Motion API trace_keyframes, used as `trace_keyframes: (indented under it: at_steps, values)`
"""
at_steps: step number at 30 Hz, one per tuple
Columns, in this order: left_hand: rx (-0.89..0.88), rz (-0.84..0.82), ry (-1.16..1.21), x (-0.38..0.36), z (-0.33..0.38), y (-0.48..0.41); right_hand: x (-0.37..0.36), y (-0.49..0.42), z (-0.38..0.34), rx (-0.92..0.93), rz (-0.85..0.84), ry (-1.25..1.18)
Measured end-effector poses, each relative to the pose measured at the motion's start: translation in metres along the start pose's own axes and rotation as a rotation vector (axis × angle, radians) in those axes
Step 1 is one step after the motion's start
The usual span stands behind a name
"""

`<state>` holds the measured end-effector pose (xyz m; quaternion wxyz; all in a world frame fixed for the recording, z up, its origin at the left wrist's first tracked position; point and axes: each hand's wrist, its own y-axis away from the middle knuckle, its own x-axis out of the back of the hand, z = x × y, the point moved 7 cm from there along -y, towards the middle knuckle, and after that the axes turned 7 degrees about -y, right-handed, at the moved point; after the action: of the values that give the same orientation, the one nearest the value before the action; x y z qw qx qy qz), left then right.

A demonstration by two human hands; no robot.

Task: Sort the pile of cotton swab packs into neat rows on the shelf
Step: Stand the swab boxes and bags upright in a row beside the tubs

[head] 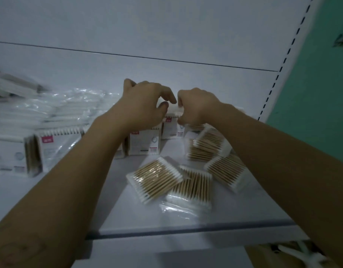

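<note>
Lying flat in a loose, overlapping pile of cotton swab packs (155, 178) toward the right of the white shelf (128, 215), each pack shows tan wooden sticks with white tips under clear wrap. Behind them stands a row of upright packs (145, 142) with pink labels. The right hand (195, 107) closes its grip on the top of the end pack (171, 126) of that row. The left hand (145, 101) hovers just beside it, fingers curled; whether its grip holds anything cannot be told. Bare shelf runs from the pile to the front edge (186, 232), and a slotted upright (292, 55) bounds the right side.
</note>
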<state>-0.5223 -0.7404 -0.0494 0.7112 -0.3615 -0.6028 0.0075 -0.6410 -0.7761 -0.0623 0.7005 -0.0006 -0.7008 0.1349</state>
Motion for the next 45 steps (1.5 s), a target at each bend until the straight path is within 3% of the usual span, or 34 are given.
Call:
trace_keyframes:
  at_steps: [9, 20, 32, 40, 45]
  values:
    - [-0.061, -0.083, -0.123, -0.003, 0.000, 0.012, -0.005, -0.007, 0.002, -0.009, -0.018, -0.012]
    - [-0.103, 0.087, -0.168, -0.007, 0.018, 0.007, -0.011, -0.010, 0.000, -0.029, -0.034, -0.040]
    - [-0.024, -0.022, -0.276, -0.020, -0.002, 0.011, -0.007, -0.011, -0.008, -0.088, 0.047, -0.100]
    - [-0.042, -0.101, -0.283, -0.032, -0.006, 0.009, -0.012, -0.009, -0.002, -0.133, -0.027, -0.337]
    - [-0.059, -0.041, -0.264, -0.026, -0.007, 0.010, -0.014, -0.012, -0.003, -0.018, 0.039, -0.057]
